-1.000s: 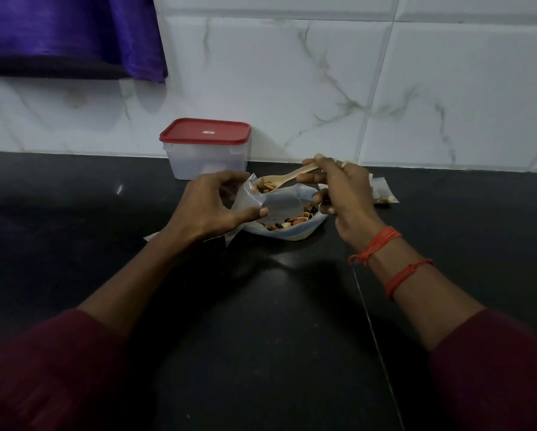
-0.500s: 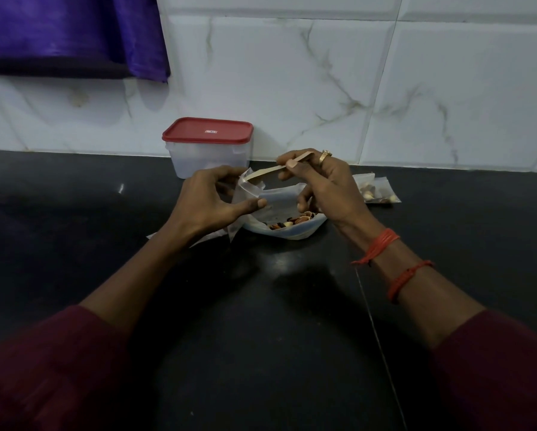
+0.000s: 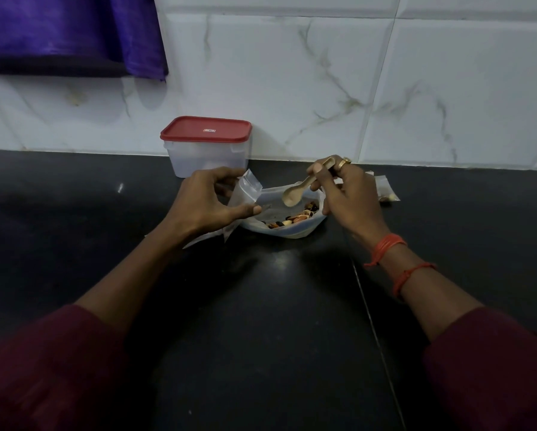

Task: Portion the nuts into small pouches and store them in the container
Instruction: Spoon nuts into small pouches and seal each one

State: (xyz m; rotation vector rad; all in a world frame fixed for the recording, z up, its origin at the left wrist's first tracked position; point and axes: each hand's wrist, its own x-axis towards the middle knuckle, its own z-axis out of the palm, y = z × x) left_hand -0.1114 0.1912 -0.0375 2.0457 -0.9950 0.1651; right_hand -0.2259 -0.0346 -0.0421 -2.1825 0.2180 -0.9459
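A black counter (image 3: 261, 321) meets a white marble-veined tiled wall (image 3: 292, 73), purple cloth (image 3: 65, 29) hanging upper left.

Both forearms reach in from the near edge, dark maroon sleeves (image 3: 43, 368) ending short of the wrists. The left hand (image 3: 211, 200) sits left of centre, fingers curled, thumb and fingertips pinching a small clear plastic pouch (image 3: 245, 191). The right hand (image 3: 351, 197) sits a touch farther and to the right, back of the hand up, fingers pinching the handle of a pale wooden spoon (image 3: 295, 195), bowl angled down to the left. Orange thread bands (image 3: 385, 247) circle the right wrist, a gold ring (image 3: 343, 163) on one finger
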